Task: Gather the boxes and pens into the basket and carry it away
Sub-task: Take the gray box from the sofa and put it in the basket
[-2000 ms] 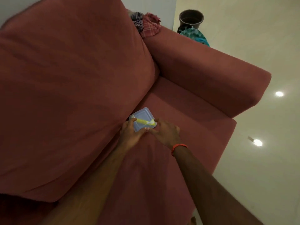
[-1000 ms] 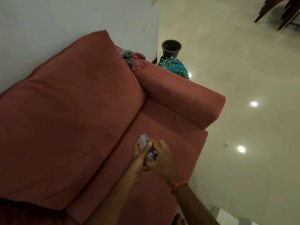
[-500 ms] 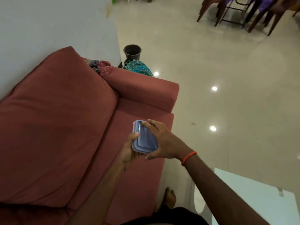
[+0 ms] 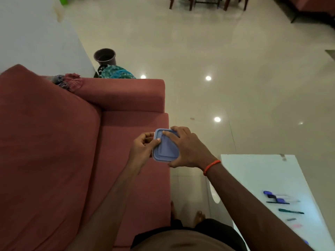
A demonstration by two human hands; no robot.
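Box [image 4: 167, 149] gripped — pens [image 4: 290, 212] lie rightward
Left hand [image 4: 143, 148] and right hand [image 4: 189, 151] clasp it; the surface [image 4: 253, 171] sits nearer the right.

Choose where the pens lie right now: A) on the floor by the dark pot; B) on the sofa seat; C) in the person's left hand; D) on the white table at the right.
D: the pens lie spread out on the white table.

Blue lidded box [image 4: 167, 148]; brick-red sofa [image 4: 54, 142]; orange wristband [image 4: 211, 166]; white worktop [image 4: 253, 171]; teal patterned bag [image 4: 116, 72]; cream floor [image 4: 217, 51].
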